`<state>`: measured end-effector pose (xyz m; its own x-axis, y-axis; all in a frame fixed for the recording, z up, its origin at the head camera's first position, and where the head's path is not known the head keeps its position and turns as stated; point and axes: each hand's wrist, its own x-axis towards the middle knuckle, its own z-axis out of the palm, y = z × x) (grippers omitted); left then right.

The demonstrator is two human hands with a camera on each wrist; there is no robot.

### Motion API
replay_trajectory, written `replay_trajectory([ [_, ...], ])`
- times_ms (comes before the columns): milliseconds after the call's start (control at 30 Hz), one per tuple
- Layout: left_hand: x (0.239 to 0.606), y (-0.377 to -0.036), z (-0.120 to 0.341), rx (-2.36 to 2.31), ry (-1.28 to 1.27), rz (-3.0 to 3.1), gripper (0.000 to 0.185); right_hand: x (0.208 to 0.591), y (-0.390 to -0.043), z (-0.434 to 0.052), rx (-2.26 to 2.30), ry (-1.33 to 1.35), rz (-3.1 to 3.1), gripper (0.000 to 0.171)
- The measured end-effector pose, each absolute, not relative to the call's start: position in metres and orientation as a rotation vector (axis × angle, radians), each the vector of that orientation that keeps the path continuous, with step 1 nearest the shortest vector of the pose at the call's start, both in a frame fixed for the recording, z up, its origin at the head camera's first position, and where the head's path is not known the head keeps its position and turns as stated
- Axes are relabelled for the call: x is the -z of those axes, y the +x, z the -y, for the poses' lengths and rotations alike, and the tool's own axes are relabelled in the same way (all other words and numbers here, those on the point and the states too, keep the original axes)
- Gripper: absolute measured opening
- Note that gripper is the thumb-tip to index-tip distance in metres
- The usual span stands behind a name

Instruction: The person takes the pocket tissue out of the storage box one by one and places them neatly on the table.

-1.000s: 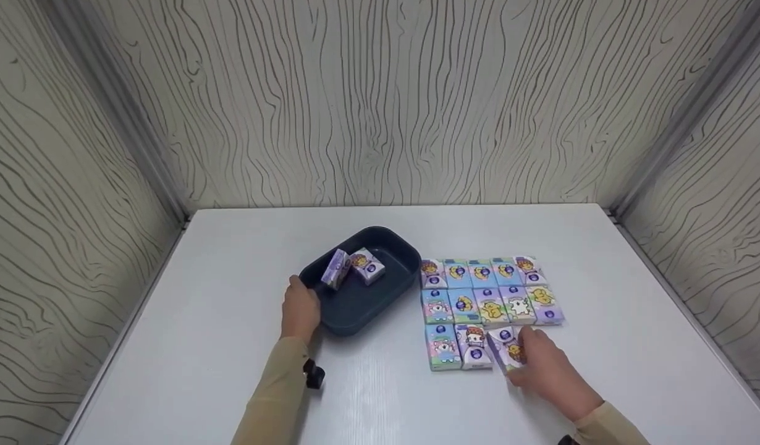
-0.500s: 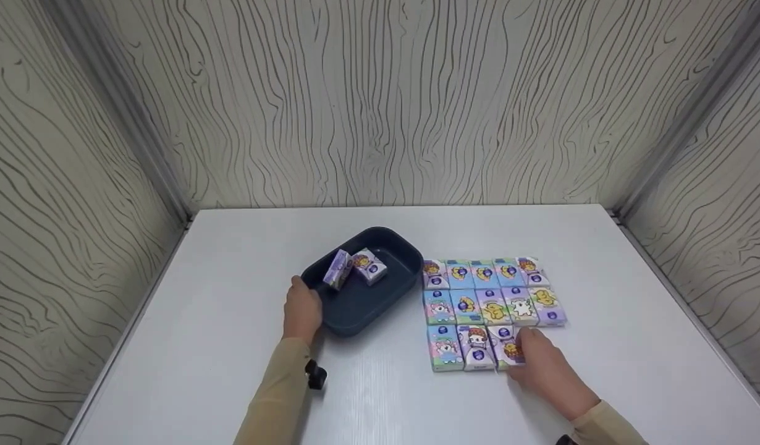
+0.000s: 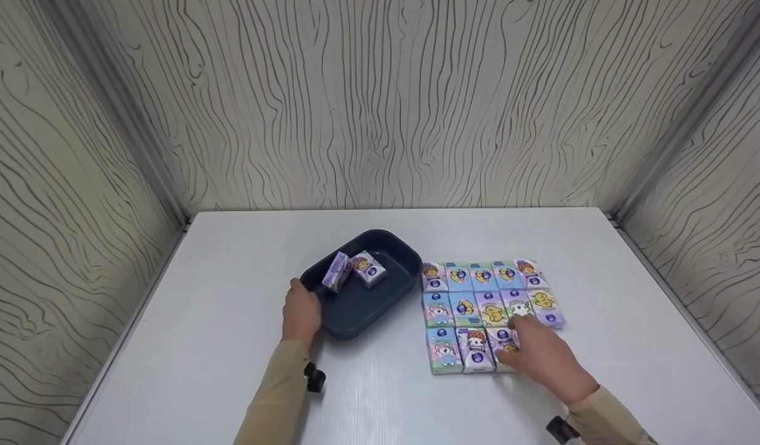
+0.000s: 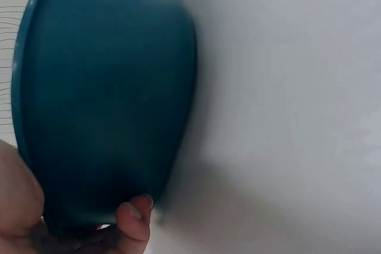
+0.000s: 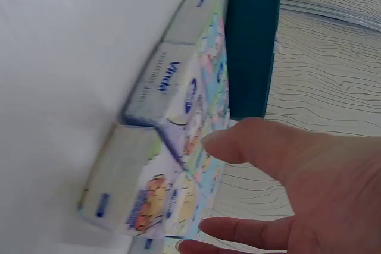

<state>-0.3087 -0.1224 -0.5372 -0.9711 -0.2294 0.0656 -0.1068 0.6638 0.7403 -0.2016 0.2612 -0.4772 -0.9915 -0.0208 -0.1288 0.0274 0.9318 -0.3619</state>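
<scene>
A dark blue tray sits left of centre on the white table, with two tissue packs leaning inside it. My left hand grips the tray's near left rim. To the right, several cartoon-printed tissue packs lie in a neat grid. My right hand hovers with spread, straight fingers over the third pack of the front row, which lies flat beside two others. The hand hides part of that pack.
Wood-grain panels wall the table on three sides. Bare tabletop lies behind the tray, at the far left and to the right of the pack grid. A small black wrist camera sits on my left sleeve.
The pack that my right hand held tilted now lies flat in the front row, and the fingers have let go and spread over it. My left hand has stayed on the tray.
</scene>
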Motion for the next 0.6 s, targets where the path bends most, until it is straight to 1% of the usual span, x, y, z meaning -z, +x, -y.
replay_trajectory([
  [133,0.539,-0.308,0.124,1.202,0.28,2.72,0.047,0.466,-0.218,-0.24,0.607,-0.08,-3.021,0.065],
  [367,0.54,-0.307,0.126,1.21,0.294,2.707,0.047,0.467,-0.258,-0.185,0.765,-0.204,-3.08,0.059],
  [600,0.538,-0.307,0.122,1.154,0.274,2.704,0.048,0.476,-0.298,-0.132,0.803,-0.304,-3.115,0.063],
])
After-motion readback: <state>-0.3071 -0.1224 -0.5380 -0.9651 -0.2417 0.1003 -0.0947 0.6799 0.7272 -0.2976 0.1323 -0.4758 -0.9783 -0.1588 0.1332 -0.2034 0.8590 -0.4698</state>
